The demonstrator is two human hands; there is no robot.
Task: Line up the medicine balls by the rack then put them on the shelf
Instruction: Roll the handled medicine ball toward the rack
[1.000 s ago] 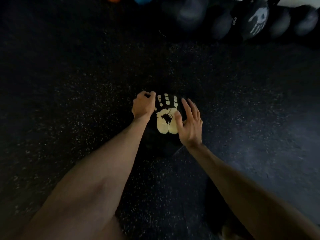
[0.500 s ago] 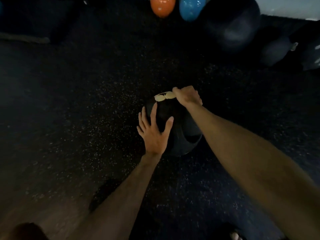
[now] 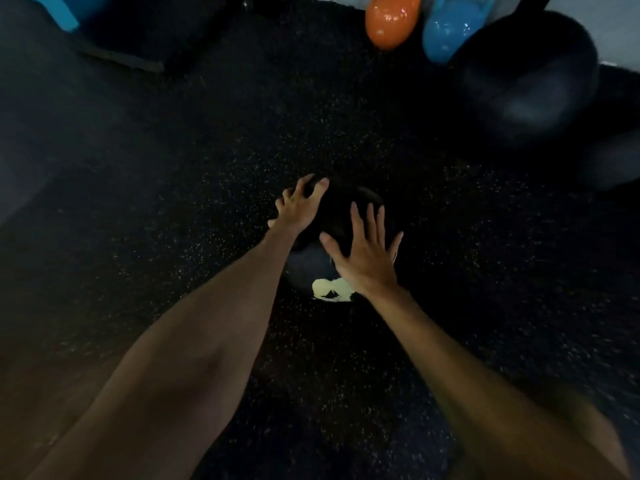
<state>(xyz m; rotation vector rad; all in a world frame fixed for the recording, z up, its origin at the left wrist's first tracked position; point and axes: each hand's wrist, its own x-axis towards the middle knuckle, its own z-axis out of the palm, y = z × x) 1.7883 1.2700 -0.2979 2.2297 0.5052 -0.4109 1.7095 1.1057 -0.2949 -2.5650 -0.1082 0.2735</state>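
Observation:
A black medicine ball [image 3: 313, 263] lies on the dark speckled floor at the middle of the view. Its pale handprint logo [image 3: 330, 289] faces me low on the near side. My left hand [image 3: 299, 207] lies over the ball's far left top with its fingers spread along the curve. My right hand [image 3: 363, 252] presses flat on the right top, fingers straight and spread. Both forearms reach in from the bottom of the view. No rack or shelf is in view.
At the far wall stand an orange kettlebell [image 3: 391, 22] and a blue kettlebell [image 3: 446, 32]. A large dark ball [image 3: 530, 74] sits right of them, and another dark ball [image 3: 616, 161] lies at the right edge. A dark low platform [image 3: 138, 46] fills the upper left.
The ball has rolled, bringing its handprint logo from the far top down to the near side. My left hand moved to the far left top; my right hand now lies flat on it.

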